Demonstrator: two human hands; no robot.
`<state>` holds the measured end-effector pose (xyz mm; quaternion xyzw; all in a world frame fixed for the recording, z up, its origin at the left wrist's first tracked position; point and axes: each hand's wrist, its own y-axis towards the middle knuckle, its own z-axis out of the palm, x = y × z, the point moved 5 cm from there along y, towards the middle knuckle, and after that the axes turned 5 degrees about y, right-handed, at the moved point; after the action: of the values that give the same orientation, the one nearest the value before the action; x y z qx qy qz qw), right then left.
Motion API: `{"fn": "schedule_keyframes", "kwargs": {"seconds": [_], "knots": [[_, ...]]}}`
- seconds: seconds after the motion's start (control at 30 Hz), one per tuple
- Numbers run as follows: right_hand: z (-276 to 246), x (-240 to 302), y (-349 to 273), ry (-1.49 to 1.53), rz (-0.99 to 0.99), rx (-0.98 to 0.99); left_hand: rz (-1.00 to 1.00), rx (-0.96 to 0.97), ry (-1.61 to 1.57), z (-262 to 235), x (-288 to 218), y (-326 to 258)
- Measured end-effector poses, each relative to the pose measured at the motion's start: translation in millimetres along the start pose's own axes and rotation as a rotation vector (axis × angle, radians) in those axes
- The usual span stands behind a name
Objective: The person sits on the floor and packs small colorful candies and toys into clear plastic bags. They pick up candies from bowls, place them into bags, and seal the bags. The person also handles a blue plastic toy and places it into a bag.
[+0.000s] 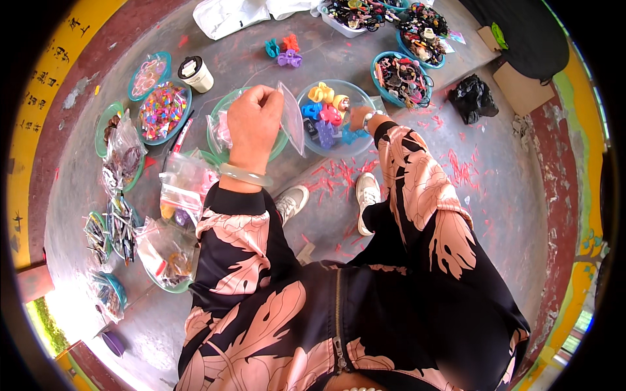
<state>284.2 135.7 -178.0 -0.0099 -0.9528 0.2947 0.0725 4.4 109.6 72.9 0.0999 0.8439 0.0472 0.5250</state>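
My left hand (pixel 254 120) is closed on the edge of a clear plastic bag (pixel 293 124), above a green bowl (pixel 214 144) with more clear bags and something pink in it. To its right stands a translucent blue bowl (pixel 306 144) of hair claw clips: a yellow clip (pixel 321 92), a red clip (pixel 331 114), a blue clip (pixel 311 111) and a purple clip (pixel 325 133) among them. My right hand (pixel 359 117) reaches over that bowl's right side, right by a light-blue claw clip (pixel 354 135). Its fingers are small and blurred, so their grip is unclear.
Three loose claw clips (pixel 289 57) lie beyond the bowls, near a lidded cup (pixel 196 74). Bowls of colourful small pieces (pixel 163 112) and bagged items (pixel 171 257) line the left. Baskets of hair ties (pixel 401 79) and a black bag (pixel 473 99) are at right. Red scraps (pixel 332 179) litter the floor.
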Motion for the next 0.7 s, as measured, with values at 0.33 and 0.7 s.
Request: {"fn": "schedule_keyframes", "kwargs": {"seconds": [0.33, 0.7], "knots": [[-85, -42, -79, 0.931, 0.128, -0.44, -0.204, 0.136, -0.27, 8, 10, -3], [-152, 37, -223, 2.063, -0.51, -0.474, -0.286, 0.114, -0.538, 14, 28, -3]]}}
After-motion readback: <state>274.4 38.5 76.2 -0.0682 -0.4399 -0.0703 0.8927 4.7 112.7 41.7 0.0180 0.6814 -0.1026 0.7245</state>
